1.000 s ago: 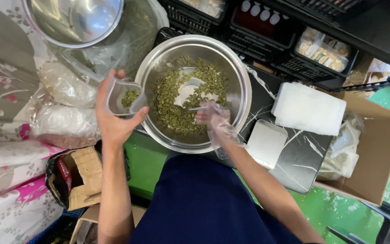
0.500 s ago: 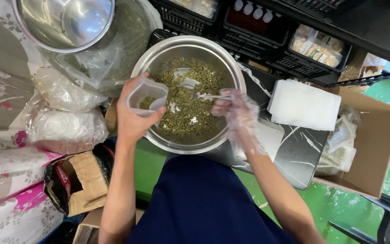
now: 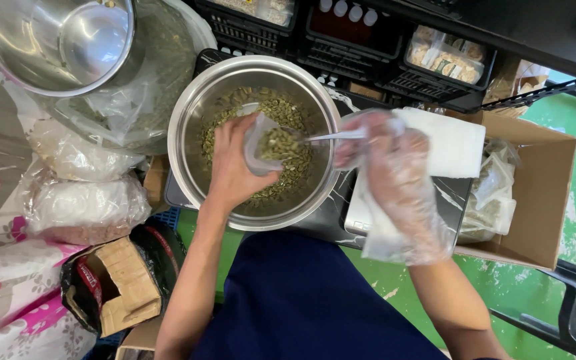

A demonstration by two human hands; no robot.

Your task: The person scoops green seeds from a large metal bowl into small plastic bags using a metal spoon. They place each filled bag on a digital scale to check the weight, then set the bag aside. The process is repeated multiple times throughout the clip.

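Observation:
My left hand (image 3: pixel 231 167) holds a small clear plastic bag (image 3: pixel 261 148) open over a large steel bowl (image 3: pixel 191 107) of green seeds (image 3: pixel 281 110). The bag is partly filled with seeds. My right hand (image 3: pixel 391 163), in a loose clear plastic glove, grips a metal spoon (image 3: pixel 325 136) whose tip reaches into the bag's mouth. Both hands hover above the bowl's right half.
A second steel bowl (image 3: pixel 61 40) sits on plastic bags at the upper left. Filled clear bags (image 3: pixel 81 207) lie left of the bowl. A white flat pack (image 3: pixel 451 147) and an open cardboard box (image 3: pixel 535 193) stand at the right. Black crates (image 3: pixel 368 33) line the back.
The left hand has tilted the bag toward the right hand. The spoon has come up out of the seeds to the bag's mouth, and the bag holds more seeds than before.

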